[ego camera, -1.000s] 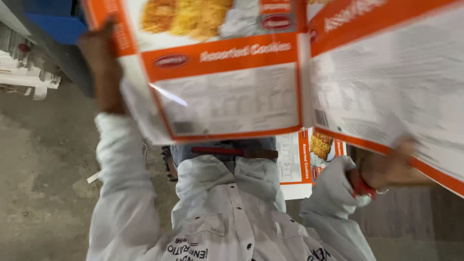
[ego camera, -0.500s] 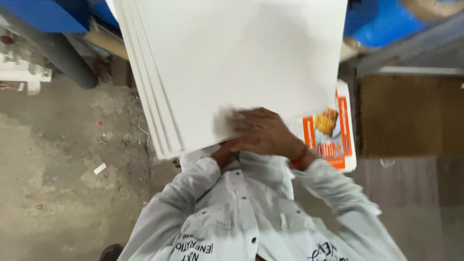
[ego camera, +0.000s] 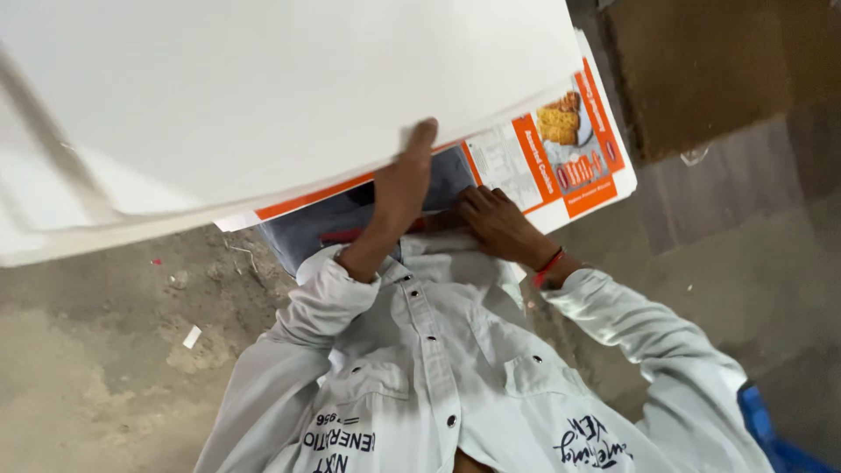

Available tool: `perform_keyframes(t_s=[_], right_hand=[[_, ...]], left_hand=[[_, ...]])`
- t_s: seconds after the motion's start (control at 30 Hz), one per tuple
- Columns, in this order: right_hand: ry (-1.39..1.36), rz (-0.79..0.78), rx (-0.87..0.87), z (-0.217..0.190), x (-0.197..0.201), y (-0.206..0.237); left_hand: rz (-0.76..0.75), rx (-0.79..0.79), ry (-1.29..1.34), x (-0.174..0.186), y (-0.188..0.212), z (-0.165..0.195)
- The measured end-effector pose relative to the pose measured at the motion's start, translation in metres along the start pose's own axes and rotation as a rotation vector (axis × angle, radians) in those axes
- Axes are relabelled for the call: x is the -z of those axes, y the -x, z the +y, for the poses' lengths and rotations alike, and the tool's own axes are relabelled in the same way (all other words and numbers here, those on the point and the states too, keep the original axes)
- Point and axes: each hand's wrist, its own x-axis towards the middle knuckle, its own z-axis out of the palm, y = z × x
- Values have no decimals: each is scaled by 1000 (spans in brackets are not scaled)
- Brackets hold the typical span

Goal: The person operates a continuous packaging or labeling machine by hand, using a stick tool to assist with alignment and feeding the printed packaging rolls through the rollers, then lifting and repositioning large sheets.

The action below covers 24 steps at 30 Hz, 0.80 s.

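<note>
A stack of large white card sheets (ego camera: 263, 96) fills the top of the view, tilted up to the left. My left hand (ego camera: 401, 186) reaches up and grips its near edge, thumb on the white face. Under the stack lies a flat carton sheet (ego camera: 561, 153) printed in orange and white with a picture of biscuits, which sticks out to the right. My right hand (ego camera: 498, 226), with a red thread on the wrist, presses its curled fingers on the near edge of that printed sheet at my waist. Both sleeves are white.
Rough grey concrete floor (ego camera: 96, 350) with bits of paper litter (ego camera: 191, 336) lies at the left. A brown board (ego camera: 710, 70) stands at the top right, and a blue object (ego camera: 771, 438) shows at the bottom right corner.
The white stack has swung left and come closer. My left hand has come up onto its edge, and my right hand has slid down off the white face to the printed sheet.
</note>
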Motion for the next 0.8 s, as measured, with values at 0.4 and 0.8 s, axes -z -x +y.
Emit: perform_keyframes(t_s=[0.4,0.8], right_hand=[[-67,208,-237,22,77,46],[-98,387,-532,59,80,95]], left_hand=[[82,104,578,18,-19,98],[154,196,625,11,-25,90]])
